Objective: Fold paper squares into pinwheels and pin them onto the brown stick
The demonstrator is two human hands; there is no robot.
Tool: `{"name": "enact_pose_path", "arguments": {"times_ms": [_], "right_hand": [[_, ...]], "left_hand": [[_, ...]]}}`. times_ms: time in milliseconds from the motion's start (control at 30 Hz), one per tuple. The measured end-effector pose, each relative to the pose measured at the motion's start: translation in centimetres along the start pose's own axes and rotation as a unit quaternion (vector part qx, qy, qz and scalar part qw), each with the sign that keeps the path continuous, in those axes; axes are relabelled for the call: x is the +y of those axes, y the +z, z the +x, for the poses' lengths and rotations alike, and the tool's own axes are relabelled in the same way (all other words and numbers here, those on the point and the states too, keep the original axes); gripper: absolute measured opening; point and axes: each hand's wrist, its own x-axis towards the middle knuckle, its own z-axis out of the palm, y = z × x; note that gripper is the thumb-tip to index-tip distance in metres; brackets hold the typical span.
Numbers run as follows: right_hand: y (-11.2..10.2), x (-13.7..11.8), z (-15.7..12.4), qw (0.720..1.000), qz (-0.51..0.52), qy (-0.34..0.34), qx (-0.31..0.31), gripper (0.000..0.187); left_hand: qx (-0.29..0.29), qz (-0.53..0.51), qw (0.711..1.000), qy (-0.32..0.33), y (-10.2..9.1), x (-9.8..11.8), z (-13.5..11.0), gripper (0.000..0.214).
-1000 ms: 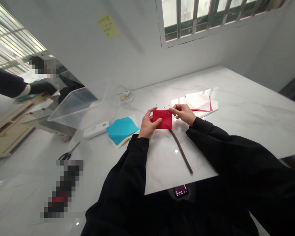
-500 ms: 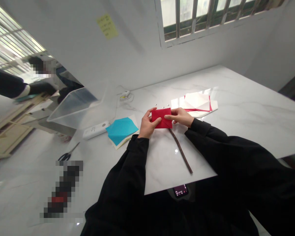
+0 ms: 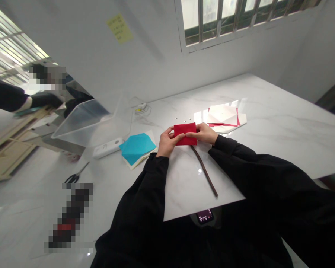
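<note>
White walls surround us, with a barred window point(image 3: 220, 22) high ahead and a yellow sticky note point(image 3: 119, 28) on the wall. We look down on a broad white marble worktop point(image 3: 270, 126). Toward our left stand a clear plastic bin point(image 3: 92, 124) and a white rectangular plastic device point(image 3: 107, 147), beside a turquoise paper square point(image 3: 136, 148) lying on a small stack of sheets. Ahead and to our right lies a white paper sheet edged in red point(image 3: 223, 116). Our left hand point(image 3: 169, 142) and right hand point(image 3: 202, 133), both in black sleeves, are closed on a small red folded paper rectangle point(image 3: 185, 134), gripping it from either side, just above a thin dark brown strip point(image 3: 204, 171) on the worktop. Tiny metal studs point(image 3: 182, 120) sit just beyond the red paper.
</note>
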Motion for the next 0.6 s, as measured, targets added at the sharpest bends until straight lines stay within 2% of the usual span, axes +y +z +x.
{"name": "enact_pose_path", "arguments": {"times_ms": [367,600], "right_hand": [[-0.07,0.19,0.07,0.999,-0.027,-0.017,0.004,0.043],[0.01,-0.06,0.0,0.999,-0.035,-0.002,0.008,0.039]], "left_hand": [[-0.007,-0.013,1.0,0.002,-0.01,-0.14,0.02,0.061],[-0.002,-0.004,1.0,0.002,0.01,-0.12,-0.02,0.063]]}}
